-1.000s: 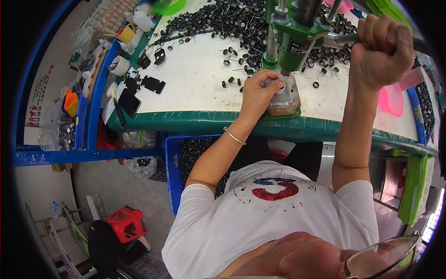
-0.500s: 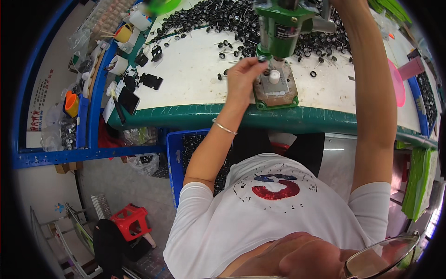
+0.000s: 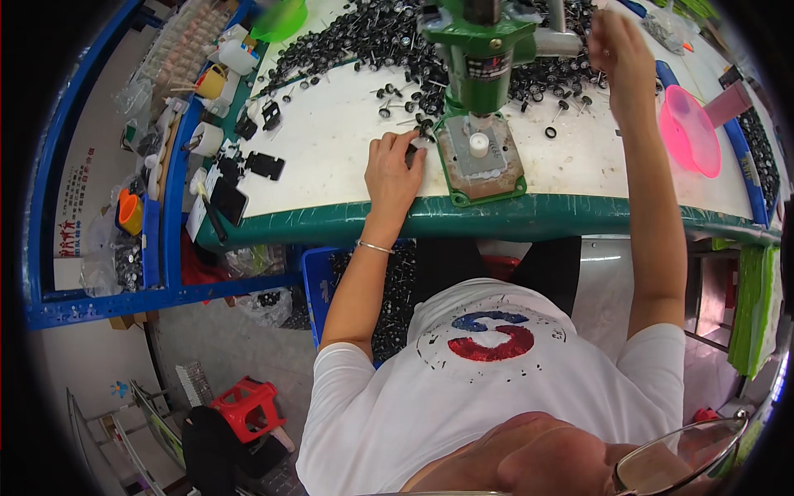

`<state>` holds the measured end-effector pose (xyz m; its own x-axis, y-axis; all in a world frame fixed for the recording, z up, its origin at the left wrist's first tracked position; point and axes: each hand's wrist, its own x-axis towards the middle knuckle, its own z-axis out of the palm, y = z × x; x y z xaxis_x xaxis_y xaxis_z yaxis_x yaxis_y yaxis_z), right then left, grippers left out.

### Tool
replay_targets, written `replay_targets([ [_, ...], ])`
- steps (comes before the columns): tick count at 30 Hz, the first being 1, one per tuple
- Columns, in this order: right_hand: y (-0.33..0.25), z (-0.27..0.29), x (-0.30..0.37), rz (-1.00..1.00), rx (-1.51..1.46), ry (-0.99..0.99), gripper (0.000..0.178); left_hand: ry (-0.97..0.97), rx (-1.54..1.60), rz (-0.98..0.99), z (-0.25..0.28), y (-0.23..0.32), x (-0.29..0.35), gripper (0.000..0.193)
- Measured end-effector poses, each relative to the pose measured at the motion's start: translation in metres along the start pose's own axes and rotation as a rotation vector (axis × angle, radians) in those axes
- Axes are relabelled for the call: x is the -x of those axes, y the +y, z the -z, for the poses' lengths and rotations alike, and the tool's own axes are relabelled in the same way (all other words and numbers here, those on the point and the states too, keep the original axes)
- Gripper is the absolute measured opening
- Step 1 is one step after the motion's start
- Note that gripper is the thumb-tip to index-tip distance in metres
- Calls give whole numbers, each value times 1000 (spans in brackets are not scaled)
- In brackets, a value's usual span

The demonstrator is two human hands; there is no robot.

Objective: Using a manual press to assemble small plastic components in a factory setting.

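"Smooth green edging borders our white worktop; what do we see past it?"

"Our left hand is low over the worktop, thumb and fingers curled about something dark; we cannot tell whether its grip is closed on it. Round black wheels lie just beyond the fingertips."

"And to their right?"

"We find a squat white cylinder upright on the glossy green metal press. Our right hand is raised beside, blurred, its grip unclear. Farther back spreads a heap of thin-axled wheels."
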<state>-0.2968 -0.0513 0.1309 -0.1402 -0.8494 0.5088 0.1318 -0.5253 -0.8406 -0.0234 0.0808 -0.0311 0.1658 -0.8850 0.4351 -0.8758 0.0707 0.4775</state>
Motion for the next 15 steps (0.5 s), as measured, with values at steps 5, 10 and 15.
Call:
replay_targets([
  [5,83,101,55,-210,463,-172,23,83,154,-37,3,-18,4,20],
  [10,100,117,85,-147,733,-368,37,220,416,342,48,-38,39,18],
  [15,106,98,87,77,959,-527,61,392,407,478,95,-78,102,21],
])
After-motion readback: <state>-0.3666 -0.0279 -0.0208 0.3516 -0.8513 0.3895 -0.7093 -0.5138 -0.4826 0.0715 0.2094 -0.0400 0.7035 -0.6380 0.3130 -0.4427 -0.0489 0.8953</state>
